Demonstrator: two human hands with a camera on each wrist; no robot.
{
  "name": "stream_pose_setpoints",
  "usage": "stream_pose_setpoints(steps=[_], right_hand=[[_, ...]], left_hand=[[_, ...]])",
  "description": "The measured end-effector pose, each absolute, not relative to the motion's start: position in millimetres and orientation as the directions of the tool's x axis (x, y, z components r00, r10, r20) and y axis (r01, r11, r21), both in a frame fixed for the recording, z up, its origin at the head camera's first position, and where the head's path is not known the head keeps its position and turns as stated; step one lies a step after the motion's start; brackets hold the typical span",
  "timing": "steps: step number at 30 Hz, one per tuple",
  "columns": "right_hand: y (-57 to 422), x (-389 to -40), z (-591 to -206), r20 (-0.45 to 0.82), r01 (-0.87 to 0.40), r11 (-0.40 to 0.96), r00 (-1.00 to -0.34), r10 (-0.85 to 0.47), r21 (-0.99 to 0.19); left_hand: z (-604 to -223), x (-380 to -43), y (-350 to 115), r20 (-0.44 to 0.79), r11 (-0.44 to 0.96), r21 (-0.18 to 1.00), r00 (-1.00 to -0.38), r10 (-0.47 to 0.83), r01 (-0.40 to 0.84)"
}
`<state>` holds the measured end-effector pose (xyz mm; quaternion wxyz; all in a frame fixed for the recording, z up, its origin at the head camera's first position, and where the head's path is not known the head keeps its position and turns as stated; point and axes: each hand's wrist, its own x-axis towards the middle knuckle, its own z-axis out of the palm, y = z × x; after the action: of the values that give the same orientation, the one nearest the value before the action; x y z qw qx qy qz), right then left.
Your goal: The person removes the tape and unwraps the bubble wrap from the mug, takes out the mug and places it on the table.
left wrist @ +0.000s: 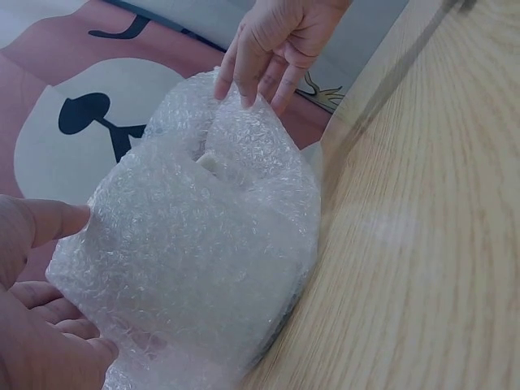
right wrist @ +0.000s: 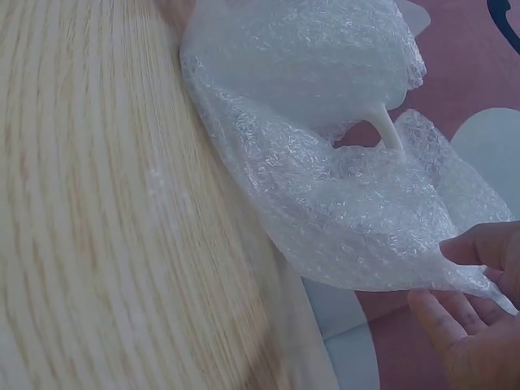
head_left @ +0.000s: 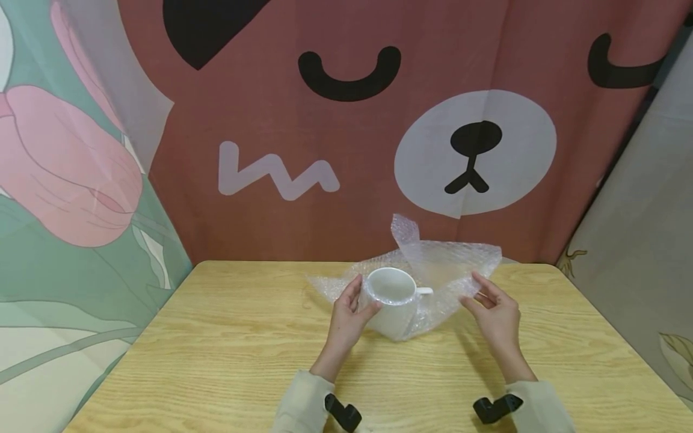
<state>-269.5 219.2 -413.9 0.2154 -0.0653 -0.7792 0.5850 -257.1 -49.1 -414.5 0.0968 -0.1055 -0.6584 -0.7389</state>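
A white mug (head_left: 391,284) stands upright, partly wrapped in clear bubble wrap (head_left: 457,258). Its rim is bare, and its handle (right wrist: 387,130) sticks out through the wrap to the right. My left hand (head_left: 348,316) holds the mug's left side through the wrap, thumb in front and fingers behind. To the right, my right hand (head_left: 497,310) pinches a loose edge of the sheet between thumb and fingers. In the left wrist view the wrap (left wrist: 203,244) covers nearly the whole mug.
The wood-grain table (head_left: 216,337) extends around both hands. Behind its far edge hangs a curtain (head_left: 346,132) with a bear face, close to the wrap. Other printed cloths hang left and right. Each wrist wears a black camera mount (head_left: 342,412).
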Motion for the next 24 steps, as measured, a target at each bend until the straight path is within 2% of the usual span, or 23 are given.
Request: stream_pose_setpoints(steps=[18, 24], right_hand=[[226.2, -271.9, -420.6, 0.119, -0.019, 0.257, -0.918, 0.377, -0.966], [226.7, -273.7, -422.1, 0.077, 0.0, 0.187, -0.913, 0.4, -0.982]], left_hand=[[-414.6, -257.5, -48.5, 0.272, -0.115, 0.956, -0.962, -0.007, 0.271], [-413.9, -257.0, -48.7, 0.267, -0.109, 0.958, -0.964, -0.007, 0.267]])
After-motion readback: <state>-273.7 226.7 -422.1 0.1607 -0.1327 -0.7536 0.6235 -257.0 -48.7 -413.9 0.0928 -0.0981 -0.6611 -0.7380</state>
